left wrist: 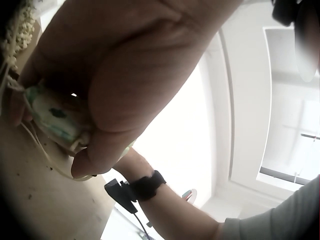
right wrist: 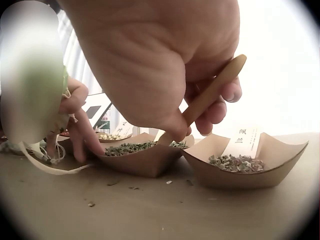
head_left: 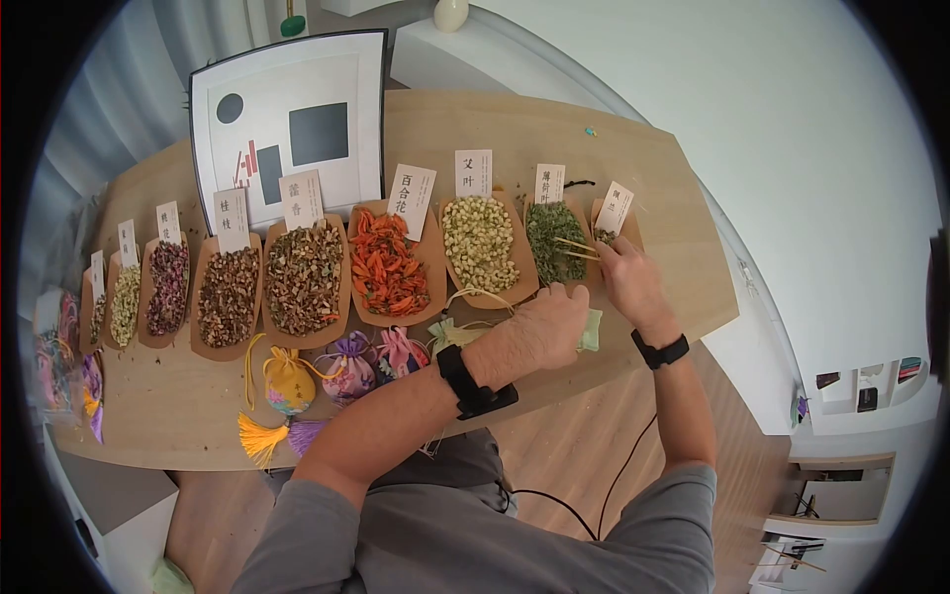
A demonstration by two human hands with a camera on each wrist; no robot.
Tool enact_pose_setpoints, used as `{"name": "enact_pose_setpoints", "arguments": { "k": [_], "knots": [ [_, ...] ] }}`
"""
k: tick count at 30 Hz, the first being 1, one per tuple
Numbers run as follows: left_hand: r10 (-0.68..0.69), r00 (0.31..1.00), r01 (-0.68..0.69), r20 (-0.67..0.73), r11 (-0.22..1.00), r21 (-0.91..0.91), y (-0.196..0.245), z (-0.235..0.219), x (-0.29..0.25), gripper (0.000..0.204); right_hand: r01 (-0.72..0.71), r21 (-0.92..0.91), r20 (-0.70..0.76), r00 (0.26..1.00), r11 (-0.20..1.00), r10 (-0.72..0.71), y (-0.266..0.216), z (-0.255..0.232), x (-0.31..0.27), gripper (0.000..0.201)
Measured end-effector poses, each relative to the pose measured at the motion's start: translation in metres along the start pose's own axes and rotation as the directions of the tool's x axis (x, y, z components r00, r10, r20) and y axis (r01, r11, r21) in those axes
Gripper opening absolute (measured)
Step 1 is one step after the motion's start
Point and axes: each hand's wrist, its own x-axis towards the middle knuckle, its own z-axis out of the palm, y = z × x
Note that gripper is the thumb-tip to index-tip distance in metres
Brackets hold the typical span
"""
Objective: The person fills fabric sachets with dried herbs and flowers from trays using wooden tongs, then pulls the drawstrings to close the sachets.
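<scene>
My right hand (head_left: pixel 628 282) grips a pair of wooden tweezers (right wrist: pixel 212 97) between thumb and fingers. Their two prongs reach into the green dried leaves (head_left: pixel 556 238) in one paper tray (right wrist: pixel 145 162), beside the tray of dried herb (right wrist: pixel 237 163) at the end of the row. With curled fingers my left hand (head_left: pixel 544 325) holds a small pale green drawstring pouch (left wrist: pixel 57 117), mostly covered by the hand in the head view. A cream cord (left wrist: pixel 45 155) hangs from the pouch in the left wrist view.
Several labelled paper trays of dried flowers and herbs line the table, including orange petals (head_left: pixel 396 267) and pale buds (head_left: pixel 479 243). A yellow pouch (head_left: pixel 289 381), a purple pouch (head_left: pixel 346 368) and a pink pouch (head_left: pixel 401 351) lie near the front edge. Behind stands a framed picture (head_left: pixel 287 119).
</scene>
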Motion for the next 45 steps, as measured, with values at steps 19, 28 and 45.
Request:
{"name": "enact_pose_setpoints", "arguments": {
  "k": [19, 28, 45],
  "knots": [
    [0.015, 0.997, -0.024, -0.078, 0.994, -0.110, 0.000, -0.009, 0.002, 0.062, -0.059, 0.089, 0.069, 0.996, 0.994, 0.053, -0.004, -0.009, 0.003, 0.007],
    [-0.095, 0.967, 0.004, -0.236, 0.934, -0.358, -0.014, -0.016, 0.016, 0.065, -0.145, 0.219, -0.062, 0.985, 0.965, 0.162, -0.015, -0.090, -0.003, 0.011],
    [-0.159, 0.891, -0.115, -0.426, 0.827, -0.550, -0.022, -0.011, 0.028, 0.063, -0.217, 0.434, -0.017, 0.968, 0.874, 0.249, -0.036, -0.126, -0.011, 0.023]
  ]
}}
